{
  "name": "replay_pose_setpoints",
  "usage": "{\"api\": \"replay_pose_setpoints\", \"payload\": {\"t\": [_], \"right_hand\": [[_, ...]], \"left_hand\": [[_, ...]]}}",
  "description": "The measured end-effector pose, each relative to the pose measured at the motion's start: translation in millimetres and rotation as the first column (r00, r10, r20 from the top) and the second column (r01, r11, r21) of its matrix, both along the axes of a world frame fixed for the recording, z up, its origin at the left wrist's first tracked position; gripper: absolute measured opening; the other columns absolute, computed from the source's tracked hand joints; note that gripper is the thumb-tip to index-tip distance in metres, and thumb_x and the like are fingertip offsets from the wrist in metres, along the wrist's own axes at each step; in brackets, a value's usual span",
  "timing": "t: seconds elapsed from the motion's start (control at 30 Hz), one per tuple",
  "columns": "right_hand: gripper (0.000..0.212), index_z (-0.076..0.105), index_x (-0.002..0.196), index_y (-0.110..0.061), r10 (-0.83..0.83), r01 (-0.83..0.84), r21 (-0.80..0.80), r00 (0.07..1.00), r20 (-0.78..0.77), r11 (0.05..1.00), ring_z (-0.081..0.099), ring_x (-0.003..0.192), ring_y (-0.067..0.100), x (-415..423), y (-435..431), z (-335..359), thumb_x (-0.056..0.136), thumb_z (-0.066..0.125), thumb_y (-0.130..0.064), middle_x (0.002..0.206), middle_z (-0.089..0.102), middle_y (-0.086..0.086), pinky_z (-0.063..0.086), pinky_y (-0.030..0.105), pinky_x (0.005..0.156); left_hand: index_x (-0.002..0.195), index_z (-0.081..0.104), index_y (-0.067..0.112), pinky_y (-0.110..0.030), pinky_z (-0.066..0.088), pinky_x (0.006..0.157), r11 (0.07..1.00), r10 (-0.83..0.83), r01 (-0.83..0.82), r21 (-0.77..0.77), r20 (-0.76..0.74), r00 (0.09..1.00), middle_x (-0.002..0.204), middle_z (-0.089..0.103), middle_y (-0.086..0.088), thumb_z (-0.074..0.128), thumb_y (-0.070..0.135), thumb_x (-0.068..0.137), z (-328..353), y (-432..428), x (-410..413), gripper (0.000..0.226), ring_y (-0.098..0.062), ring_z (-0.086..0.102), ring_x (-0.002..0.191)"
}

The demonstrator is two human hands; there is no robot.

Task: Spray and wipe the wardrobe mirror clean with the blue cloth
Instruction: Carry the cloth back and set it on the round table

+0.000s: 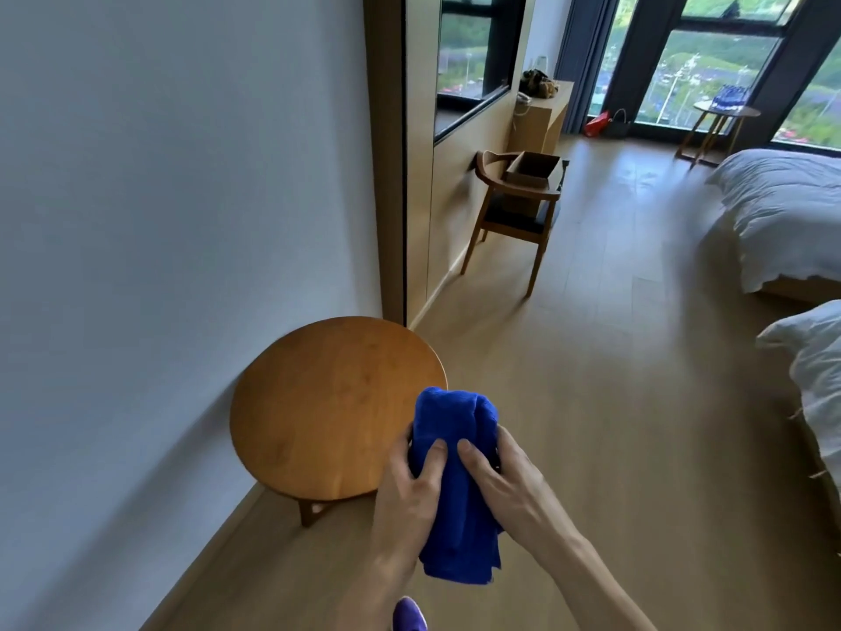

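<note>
**Blue cloth bunched and ready, mirror not in sight**

Blue cloth [457, 475] sits bunched between both hands, left hand [409, 485] and right hand [500, 475] each closed around it, thumbs pressing the front. Best move now, I'd say: fold it into a flat pad so a clean face meets the glass. No spray bottle shows. Just beyond the hands, a round wooden table [318, 403] stands bare against the pale wall [182, 220]. Further on: wood floor [591, 357], a chair [514, 211], beds at right. Whether the glass panel [473, 52] ahead is the mirror, I can't tell.
</note>
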State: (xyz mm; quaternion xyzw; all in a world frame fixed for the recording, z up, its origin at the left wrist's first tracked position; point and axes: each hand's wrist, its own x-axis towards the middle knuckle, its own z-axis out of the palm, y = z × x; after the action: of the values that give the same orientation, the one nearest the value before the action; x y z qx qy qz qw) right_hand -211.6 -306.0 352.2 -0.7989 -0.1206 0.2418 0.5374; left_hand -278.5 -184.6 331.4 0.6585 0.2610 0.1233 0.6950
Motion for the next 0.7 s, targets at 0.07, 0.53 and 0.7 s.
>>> {"api": "replay_pose_setpoints", "payload": {"t": [0.07, 0.53, 0.7], "right_hand": [[0.025, 0.056, 0.115, -0.039, 0.008, -0.008, -0.027, 1.000, 0.005, 1.000, 0.067, 0.088, 0.006, 35.1, 15.6, 0.7, 0.095, 0.052, -0.053, 0.100, 0.068, -0.013, 0.059, 0.034, 0.080], [0.023, 0.056, 0.110, -0.033, 0.226, -0.225, -0.050, 0.974, 0.010, 0.973, 0.068, 0.089, 0.008, 186.1, 139.2, 16.9, 0.095, 0.053, -0.051, 0.101, 0.068, -0.009, 0.059, 0.036, 0.081], [0.023, 0.055, 0.109, -0.030, 0.367, -0.366, -0.061, 0.930, 0.014, 0.929, 0.068, 0.084, 0.008, 223.8, 180.5, 11.3, 0.096, 0.053, -0.049, 0.097, 0.069, -0.007, 0.059, 0.033, 0.076]], "left_hand": [[0.118, 0.064, 0.028, -0.024, 0.059, 0.074, 1.000, 0.002, -0.002, -0.016, 0.015, 1.000, 0.099, 0.077, 0.008, 0.056, 0.027, 0.104, 1.6, 13.9, 32.3, 0.016, -0.012, 0.074, 0.092], [0.126, 0.058, 0.033, -0.026, 0.060, 0.078, 0.973, 0.230, -0.230, 0.001, -0.004, 0.973, 0.101, 0.075, 0.011, 0.057, 0.035, 0.103, 5.0, 119.2, 159.2, 0.023, -0.006, 0.073, 0.090], [0.129, 0.057, 0.032, -0.037, 0.062, 0.087, 0.927, 0.374, -0.376, -0.012, -0.076, 0.924, 0.106, 0.074, 0.007, 0.059, 0.052, 0.094, 7.0, 142.4, 186.3, 0.040, -0.011, 0.074, 0.093]]}}
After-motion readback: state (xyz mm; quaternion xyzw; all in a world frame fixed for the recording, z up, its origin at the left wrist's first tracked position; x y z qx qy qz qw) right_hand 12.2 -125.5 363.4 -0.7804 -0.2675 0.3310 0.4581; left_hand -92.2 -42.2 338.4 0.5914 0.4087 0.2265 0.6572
